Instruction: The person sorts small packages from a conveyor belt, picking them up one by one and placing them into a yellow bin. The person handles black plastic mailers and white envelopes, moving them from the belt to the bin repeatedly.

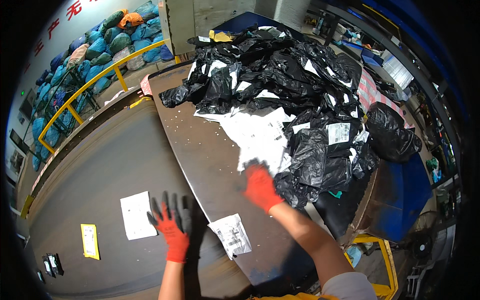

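My left hand [171, 228], in a red glove with dark fingers, is spread over the dark conveyor belt [123, 161]. Just left of its fingers lies a flat white parcel [138, 216]. My right hand [260, 185], gloved alike and slightly blurred, reaches to the lower edge of the white parcels [258, 135] on the brown metal table [195, 150]; whether its fingers grip one I cannot tell. Between my hands, a small white labelled parcel [231, 234] rests on the table edge, overhanging the belt. Black plastic parcels [277, 71] heap up behind the white ones.
Farther left on the belt lie a yellow parcel [90, 242] and small black parcels [52, 264]. A yellow railing [101, 71] runs beyond it, before piled sacks [112, 41]. At right stand a blue metal panel [401, 202] and a yellow frame [388, 258].
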{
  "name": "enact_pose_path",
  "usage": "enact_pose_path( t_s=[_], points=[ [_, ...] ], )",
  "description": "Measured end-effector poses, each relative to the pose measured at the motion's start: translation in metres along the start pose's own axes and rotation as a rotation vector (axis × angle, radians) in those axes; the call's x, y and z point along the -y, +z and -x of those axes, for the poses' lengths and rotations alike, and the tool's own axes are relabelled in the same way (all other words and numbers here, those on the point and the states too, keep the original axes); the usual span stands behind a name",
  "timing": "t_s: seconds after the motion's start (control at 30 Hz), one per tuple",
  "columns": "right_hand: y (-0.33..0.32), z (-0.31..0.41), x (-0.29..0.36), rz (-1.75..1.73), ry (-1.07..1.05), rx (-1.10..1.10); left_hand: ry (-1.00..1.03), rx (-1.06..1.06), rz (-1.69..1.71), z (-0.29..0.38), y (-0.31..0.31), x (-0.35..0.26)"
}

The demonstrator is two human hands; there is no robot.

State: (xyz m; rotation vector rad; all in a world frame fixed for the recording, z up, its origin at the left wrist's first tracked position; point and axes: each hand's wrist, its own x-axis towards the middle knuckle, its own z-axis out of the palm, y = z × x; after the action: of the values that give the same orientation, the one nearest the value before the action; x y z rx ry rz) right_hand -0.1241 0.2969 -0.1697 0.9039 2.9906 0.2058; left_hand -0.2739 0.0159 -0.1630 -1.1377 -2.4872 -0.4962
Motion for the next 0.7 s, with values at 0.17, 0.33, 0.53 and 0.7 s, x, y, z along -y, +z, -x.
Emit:
enact_pose_path(
  t_s=[0.17, 0.33, 0.53, 0.7],
  points=[
    [-0.017, 0.025, 0.044, -0.775, -0.267, 0.122, 0.208, 0.086, 0.315, -0.027, -0.014, -0.072],
    [-0.079, -0.023, 0.01, -0.492, 0.055, -0.135, 0.212, 0.378, 0.181, -0.011, 0.023, -0.022],
    [-0.012, -0.02, -0.033, -0.03, 0.038, -0.147, -0.168, 0.327, -0.13, 0.013, 0.009, 0.065],
    [-0.014, 0.03, 0.051, -0.546, -0.36, -0.064, -0.019, -0.021, -0.012, -0.001, -0.013, 0.007]
  ],
)
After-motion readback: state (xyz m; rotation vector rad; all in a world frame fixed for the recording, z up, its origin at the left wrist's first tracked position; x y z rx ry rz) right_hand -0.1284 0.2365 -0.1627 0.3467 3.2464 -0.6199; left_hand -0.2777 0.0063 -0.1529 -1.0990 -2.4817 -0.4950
